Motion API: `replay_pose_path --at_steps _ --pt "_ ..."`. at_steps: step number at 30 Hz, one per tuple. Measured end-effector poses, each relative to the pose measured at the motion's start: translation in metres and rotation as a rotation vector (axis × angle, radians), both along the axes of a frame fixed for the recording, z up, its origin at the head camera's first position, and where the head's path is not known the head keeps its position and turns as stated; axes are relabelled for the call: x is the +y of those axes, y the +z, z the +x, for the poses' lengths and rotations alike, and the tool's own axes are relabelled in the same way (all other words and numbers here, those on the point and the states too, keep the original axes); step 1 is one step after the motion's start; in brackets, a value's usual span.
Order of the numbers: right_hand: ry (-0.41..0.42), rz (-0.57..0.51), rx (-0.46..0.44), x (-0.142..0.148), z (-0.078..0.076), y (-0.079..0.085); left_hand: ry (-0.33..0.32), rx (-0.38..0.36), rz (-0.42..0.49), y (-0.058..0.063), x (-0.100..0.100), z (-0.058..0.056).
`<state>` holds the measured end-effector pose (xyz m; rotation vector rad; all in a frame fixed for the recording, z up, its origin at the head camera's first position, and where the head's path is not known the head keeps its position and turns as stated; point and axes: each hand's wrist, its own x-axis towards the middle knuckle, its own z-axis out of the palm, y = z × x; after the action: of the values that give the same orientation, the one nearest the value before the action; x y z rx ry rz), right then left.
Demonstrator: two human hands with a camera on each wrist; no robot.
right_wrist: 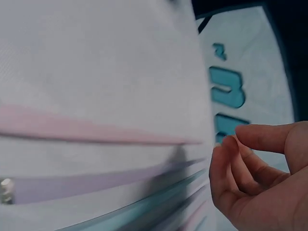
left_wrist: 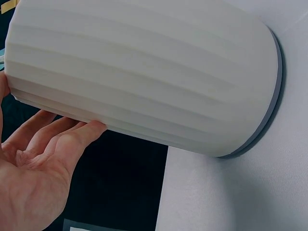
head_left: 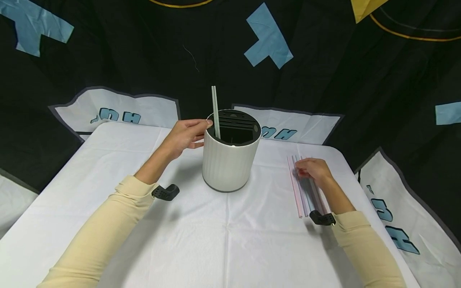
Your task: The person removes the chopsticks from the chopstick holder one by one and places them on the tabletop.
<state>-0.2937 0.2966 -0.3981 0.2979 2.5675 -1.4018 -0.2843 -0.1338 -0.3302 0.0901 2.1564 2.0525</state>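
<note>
A white ribbed utensil holder [head_left: 230, 168] with a black slotted insert [head_left: 234, 134] stands upright on the table. Two pale chopsticks [head_left: 216, 112] lean in its left side. My left hand [head_left: 187, 136] holds the holder at its upper left, thumb at the rim. Its other fingers lie against the ribbed wall [left_wrist: 144, 72] in the left wrist view. Over on the right, several pink, lilac and bluish chopsticks [head_left: 299, 200] lie side by side. My right hand [head_left: 315, 170] hovers over their far ends, fingers loosely bent and thumb close to the fingertips, nothing visible between them.
A white cloth [head_left: 201, 240] covers the table, whose rounded far corners show. Behind it hangs a black fabric backdrop [head_left: 144, 48] with light blue and white patches. Each wrist wears a black camera mount [head_left: 165, 193].
</note>
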Motion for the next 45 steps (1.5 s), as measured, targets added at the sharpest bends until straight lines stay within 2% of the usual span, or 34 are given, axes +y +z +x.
replay_pose_path --at_steps 12,18,24,34,45 --pt "0.106 -0.015 0.048 -0.052 -0.005 0.070 0.004 0.001 0.011 -0.001 0.000 0.000" --pt "0.111 -0.039 0.124 -0.085 -0.002 0.107 0.001 -0.010 0.016 0.000 0.002 -0.001" --pt "0.157 -0.087 0.195 -0.120 0.000 0.134 0.000 -0.011 0.006 0.001 0.000 0.000" --pt "0.240 -0.140 0.279 -0.165 0.002 0.156 -0.004 -0.012 0.011 0.001 -0.002 0.000" --pt "0.334 -0.185 0.259 -0.204 0.005 0.154 0.005 -0.011 0.020 0.001 0.000 -0.001"
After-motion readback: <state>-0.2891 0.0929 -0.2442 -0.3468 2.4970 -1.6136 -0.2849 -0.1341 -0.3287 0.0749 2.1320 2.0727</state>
